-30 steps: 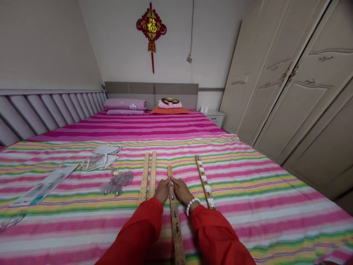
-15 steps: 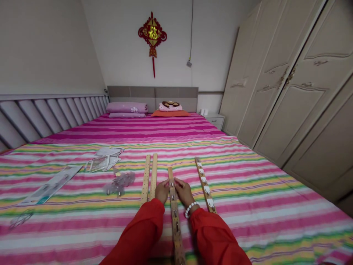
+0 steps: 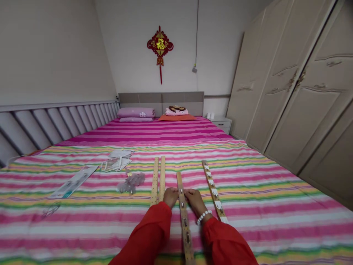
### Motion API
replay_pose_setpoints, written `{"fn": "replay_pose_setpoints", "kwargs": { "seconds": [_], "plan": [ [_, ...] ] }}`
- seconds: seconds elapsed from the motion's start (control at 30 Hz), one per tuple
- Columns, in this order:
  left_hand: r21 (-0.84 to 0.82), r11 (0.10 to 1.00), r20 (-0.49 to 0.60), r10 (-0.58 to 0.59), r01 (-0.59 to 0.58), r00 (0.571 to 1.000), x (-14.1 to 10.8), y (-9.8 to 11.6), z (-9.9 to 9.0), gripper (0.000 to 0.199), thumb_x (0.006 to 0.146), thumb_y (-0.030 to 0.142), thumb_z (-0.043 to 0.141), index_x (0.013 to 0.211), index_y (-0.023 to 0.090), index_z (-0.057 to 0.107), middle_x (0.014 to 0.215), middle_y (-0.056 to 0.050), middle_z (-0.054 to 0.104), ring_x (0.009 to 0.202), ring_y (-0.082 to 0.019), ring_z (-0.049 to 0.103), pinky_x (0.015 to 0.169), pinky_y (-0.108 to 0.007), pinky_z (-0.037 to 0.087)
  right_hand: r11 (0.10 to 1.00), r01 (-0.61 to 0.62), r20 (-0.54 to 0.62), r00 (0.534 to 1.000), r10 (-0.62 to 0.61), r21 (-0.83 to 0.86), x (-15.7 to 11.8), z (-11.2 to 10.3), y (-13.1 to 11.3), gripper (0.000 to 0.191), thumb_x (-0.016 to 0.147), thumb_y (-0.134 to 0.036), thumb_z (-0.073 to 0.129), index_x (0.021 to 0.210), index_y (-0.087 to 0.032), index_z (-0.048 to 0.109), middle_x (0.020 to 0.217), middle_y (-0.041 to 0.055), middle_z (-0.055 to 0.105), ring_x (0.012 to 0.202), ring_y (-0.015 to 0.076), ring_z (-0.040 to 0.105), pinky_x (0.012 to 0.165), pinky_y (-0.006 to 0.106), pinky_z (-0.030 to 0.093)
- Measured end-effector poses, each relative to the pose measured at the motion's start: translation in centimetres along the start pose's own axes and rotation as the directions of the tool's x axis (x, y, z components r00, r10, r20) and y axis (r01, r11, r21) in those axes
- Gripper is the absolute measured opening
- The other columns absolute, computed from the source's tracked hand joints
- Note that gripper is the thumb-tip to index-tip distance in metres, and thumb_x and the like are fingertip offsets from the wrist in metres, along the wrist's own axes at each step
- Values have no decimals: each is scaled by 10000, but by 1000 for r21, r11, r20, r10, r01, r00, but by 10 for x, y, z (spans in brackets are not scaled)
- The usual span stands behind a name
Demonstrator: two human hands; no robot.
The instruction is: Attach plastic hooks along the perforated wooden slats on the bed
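A narrow wooden strip (image 3: pixel 184 213) with several metal hooks along it lies lengthwise in front of me. My left hand (image 3: pixel 171 197) is at its left edge, fingers closed against the strip near the topmost hook. On the opposite edge, my right hand (image 3: pixel 195 200) has thumb and fingers pinched at the same height. To the left lie a strip with rows of holes (image 3: pixel 154 180) and another plain-looking wooden strip (image 3: pixel 162 176). Right of my hands is a wooden strip (image 3: pixel 211 183) carrying several white pieces on its hooks.
Left on the striped bedspread (image 3: pixel 264 221) lie a clump of clear plastic with small metal parts (image 3: pixel 131 183), flat plastic packets (image 3: pixel 117 162), a long blister pack (image 3: pixel 74 182) and a thin clear wrapper (image 3: pixel 51 209). A bed rail (image 3: pixel 55 123) borders the left side; a wardrobe (image 3: pixel 278 95) stands right.
The view has shifted, so everything sits further right and slightly lower. My fingers have come down from over the top hook to the strip's two edges.
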State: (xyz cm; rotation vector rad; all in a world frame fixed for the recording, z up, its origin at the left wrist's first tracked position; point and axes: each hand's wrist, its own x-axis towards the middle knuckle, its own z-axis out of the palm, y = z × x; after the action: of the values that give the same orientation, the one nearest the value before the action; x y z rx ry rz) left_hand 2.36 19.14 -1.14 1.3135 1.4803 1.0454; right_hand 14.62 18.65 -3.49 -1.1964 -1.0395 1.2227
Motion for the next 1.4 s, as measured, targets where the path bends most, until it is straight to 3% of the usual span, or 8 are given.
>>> {"fn": "replay_pose_setpoints", "kwargs": {
  "seconds": [0.13,0.27,0.5,0.7,0.87,1.0,1.13,1.4],
  "plan": [
    [20,1000,17,8,-8,1000,-6,4,-20,191,581,277,657,715,153,713,523,0,624,601,-178,601,586,-268,470,998,-35,15,999,34,58,-10,-4,-6,249,561,-377,632,510,-135,663,405,-36,490,417,89,379,454,232,273],
    [108,988,-142,125,-110,982,-3,6,-76,214,592,197,596,773,148,699,686,-20,684,674,-166,614,673,-270,482,990,-54,-7,998,55,129,-15,-4,-12,256,535,-379,672,613,-139,710,434,-37,508,430,100,391,451,236,279],
    [588,809,-478,355,-7,804,6,-15,-182,212,687,262,584,828,159,704,867,-110,700,866,-255,625,808,-330,461,991,-22,-56,998,30,128,-17,-4,-12,249,531,-347,694,654,-135,736,436,-31,520,441,109,397,448,240,269],
    [744,616,-522,292,260,802,10,-14,-194,351,801,320,521,1063,167,698,1071,-163,660,990,-328,586,773,-389,435,987,-24,-54,998,33,159,-17,-5,-9,245,534,-331,703,677,-135,737,453,-22,550,442,110,417,447,239,289],
    [732,617,-546,278,288,790,15,-10,-197,275,815,309,519,931,187,736,1068,-145,653,997,-325,565,775,-410,434,985,-38,-80,995,52,171,-16,-5,-9,270,524,-323,711,718,-136,733,469,-17,572,432,112,438,435,240,308],
    [577,804,-601,297,145,742,18,-14,-203,216,755,301,574,819,156,721,970,-130,675,915,-287,596,764,-383,455,985,-38,-89,995,54,169,-16,-5,-9,285,526,-324,709,736,-133,732,473,-17,573,435,115,452,434,241,320],
    [136,986,-655,162,-96,738,20,-15,-205,199,669,323,618,736,143,670,721,-56,671,701,-200,609,672,-315,474,983,-35,-94,994,52,180,-17,-5,-9,291,524,-330,717,735,-130,729,478,-14,584,442,115,462,440,238,324],
    [-491,863,-542,-192,-123,818,4,12,-191,115,670,177,658,651,147,549,621,-14,654,585,-130,645,547,-222,486,968,-39,-90,994,63,248,-20,-5,-13,262,512,-283,720,729,-136,722,484,-18,591,438,106,459,439,234,315]
  ]
}}
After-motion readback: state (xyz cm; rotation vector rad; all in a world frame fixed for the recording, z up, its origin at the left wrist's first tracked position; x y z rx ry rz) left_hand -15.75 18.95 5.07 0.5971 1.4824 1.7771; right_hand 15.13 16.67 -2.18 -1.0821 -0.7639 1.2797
